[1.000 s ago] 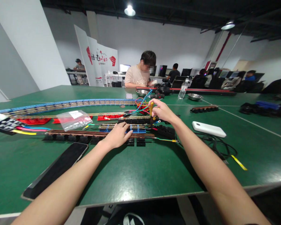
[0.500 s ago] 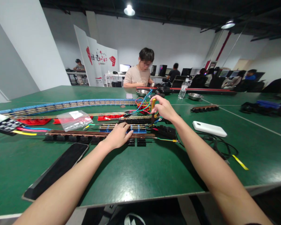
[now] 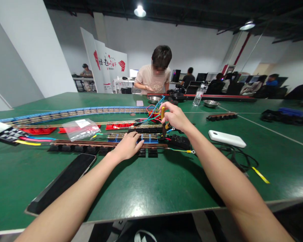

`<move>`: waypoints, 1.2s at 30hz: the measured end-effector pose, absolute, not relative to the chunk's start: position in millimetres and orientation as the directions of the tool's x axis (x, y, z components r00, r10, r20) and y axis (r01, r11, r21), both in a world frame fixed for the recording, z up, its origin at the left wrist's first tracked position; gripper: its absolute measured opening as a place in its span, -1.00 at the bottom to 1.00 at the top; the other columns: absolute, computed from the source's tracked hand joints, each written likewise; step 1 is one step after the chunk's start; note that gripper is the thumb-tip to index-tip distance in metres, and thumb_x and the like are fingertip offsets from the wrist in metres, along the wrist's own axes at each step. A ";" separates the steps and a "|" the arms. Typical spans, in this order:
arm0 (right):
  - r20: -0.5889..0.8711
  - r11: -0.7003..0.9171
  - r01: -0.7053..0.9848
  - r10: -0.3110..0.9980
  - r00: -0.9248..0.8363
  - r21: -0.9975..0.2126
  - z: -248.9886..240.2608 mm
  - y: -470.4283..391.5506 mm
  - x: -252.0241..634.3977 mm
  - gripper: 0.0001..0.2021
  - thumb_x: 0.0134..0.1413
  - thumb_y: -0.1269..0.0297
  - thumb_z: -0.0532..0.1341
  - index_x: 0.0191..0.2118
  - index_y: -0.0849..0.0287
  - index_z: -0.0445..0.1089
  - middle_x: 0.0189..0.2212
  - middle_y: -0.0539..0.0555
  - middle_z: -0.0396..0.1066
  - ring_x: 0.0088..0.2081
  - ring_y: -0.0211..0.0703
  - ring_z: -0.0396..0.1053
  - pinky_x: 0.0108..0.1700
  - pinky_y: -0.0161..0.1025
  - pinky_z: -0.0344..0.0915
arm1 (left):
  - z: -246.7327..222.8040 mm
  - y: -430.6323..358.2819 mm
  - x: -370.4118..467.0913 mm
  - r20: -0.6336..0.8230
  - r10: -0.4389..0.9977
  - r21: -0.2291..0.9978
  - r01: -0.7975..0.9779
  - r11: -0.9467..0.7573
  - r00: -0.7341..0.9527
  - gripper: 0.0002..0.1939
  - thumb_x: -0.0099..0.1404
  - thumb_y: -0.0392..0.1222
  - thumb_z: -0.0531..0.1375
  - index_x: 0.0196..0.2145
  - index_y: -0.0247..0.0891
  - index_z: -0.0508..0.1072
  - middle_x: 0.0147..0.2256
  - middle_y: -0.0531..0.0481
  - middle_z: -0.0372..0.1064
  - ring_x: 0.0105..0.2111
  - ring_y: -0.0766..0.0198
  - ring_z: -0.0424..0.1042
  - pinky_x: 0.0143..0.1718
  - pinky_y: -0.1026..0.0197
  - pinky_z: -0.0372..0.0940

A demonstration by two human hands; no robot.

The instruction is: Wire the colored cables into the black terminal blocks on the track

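Observation:
My left hand [image 3: 129, 146] lies with fingers spread over a short blue track piece [image 3: 111, 137] with metal strips. Its palm rests across the long brown-railed black track [image 3: 83, 144]. My right hand [image 3: 175, 116] grips upright yellow-handled pliers [image 3: 163, 115], their dark lower end pointing down at the right end of the blue piece. What the tip touches is too small to make out. A black connector block [image 3: 178, 142] sits just right of the tip, and a green-yellow wire with a ring terminal [image 3: 184, 151] lies in front of it.
Blue and green wires [image 3: 154, 111] loop up behind my right hand. A plastic bag [image 3: 82, 129] and a phone [image 3: 63, 181] lie left; a white power bank [image 3: 227, 138] and black cables [image 3: 234, 158] lie right. Across the table stand a co-worker [image 3: 154, 79], metal bowls [image 3: 211, 104] and a bottle [image 3: 198, 95].
My right hand and the pliers have shifted slightly left. My left hand stays put. The co-worker opposite has bent the head lower.

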State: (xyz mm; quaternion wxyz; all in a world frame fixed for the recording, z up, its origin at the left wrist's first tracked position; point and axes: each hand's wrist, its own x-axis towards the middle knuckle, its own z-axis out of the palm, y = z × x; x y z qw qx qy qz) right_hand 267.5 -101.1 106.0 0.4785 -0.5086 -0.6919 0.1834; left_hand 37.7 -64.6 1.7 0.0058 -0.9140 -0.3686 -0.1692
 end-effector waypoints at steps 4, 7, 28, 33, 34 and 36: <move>0.432 0.362 0.570 0.902 -0.013 -0.738 97.9 -98.9 264.4 -0.76 -0.17 0.48 0.02 -0.32 0.10 0.27 -0.56 -0.08 0.33 -0.53 -0.19 0.41 -0.40 -0.24 0.27 | 0.4 -64.2 37.7 0.328 0.669 0.130 0.669 -0.731 0.667 -0.57 0.45 -0.01 -0.07 0.05 -0.32 0.37 0.09 -0.31 0.33 0.15 -0.03 0.28 0.19 -0.18 0.13; 0.464 0.348 0.625 0.886 0.025 -0.699 90.8 -99.0 263.4 -0.84 -0.11 0.45 0.03 -0.35 0.09 0.25 -0.55 -0.06 0.33 -0.52 -0.18 0.35 -0.40 -0.23 0.23 | -0.5 -64.2 37.8 0.323 0.676 0.131 0.676 -0.725 0.663 -0.57 0.45 -0.01 -0.08 0.06 -0.32 0.35 0.11 -0.31 0.31 0.16 -0.03 0.27 0.20 -0.23 0.09; 0.667 0.468 0.747 0.744 -0.045 -0.472 66.8 -126.2 292.7 -0.75 0.09 0.07 0.24 -0.33 0.10 0.23 -0.44 0.00 0.33 -0.46 -0.21 0.28 -0.35 -0.22 0.24 | -1.4 -62.9 36.7 0.338 0.663 0.118 0.669 -0.734 0.668 -0.58 0.45 -0.02 -0.07 0.04 -0.32 0.38 0.08 -0.30 0.34 0.15 -0.03 0.28 0.19 -0.16 0.13; 0.743 0.386 0.827 0.667 0.055 -0.408 63.5 -123.3 283.7 -0.76 0.10 0.06 0.20 -0.40 0.09 0.20 -0.45 0.04 0.33 -0.42 -0.14 0.28 -0.29 -0.17 0.23 | -0.7 -63.0 37.4 0.320 0.670 0.103 0.678 -0.728 0.670 -0.54 0.46 -0.01 -0.07 0.08 -0.36 0.37 0.11 -0.33 0.31 0.17 -0.05 0.26 0.20 -0.17 0.13; 0.742 0.355 0.832 0.664 0.097 -0.427 62.7 -122.2 283.2 -0.74 0.10 0.04 0.20 -0.41 0.08 0.19 -0.47 0.04 0.32 -0.43 -0.13 0.28 -0.30 -0.17 0.23 | -0.8 -62.9 37.5 0.318 0.671 0.099 0.681 -0.726 0.670 -0.54 0.46 -0.01 -0.07 0.08 -0.36 0.38 0.11 -0.34 0.31 0.17 -0.05 0.26 0.20 -0.17 0.13; 0.734 0.284 0.836 0.652 0.190 -0.469 61.0 -119.7 282.5 -0.71 0.08 -0.01 0.20 -0.42 0.07 0.18 -0.51 0.03 0.30 -0.45 -0.12 0.27 -0.32 -0.17 0.22 | -1.0 -62.6 37.7 0.318 0.674 0.095 0.685 -0.722 0.667 -0.54 0.45 -0.01 -0.07 0.09 -0.35 0.38 0.12 -0.34 0.31 0.17 -0.05 0.26 0.19 -0.16 0.13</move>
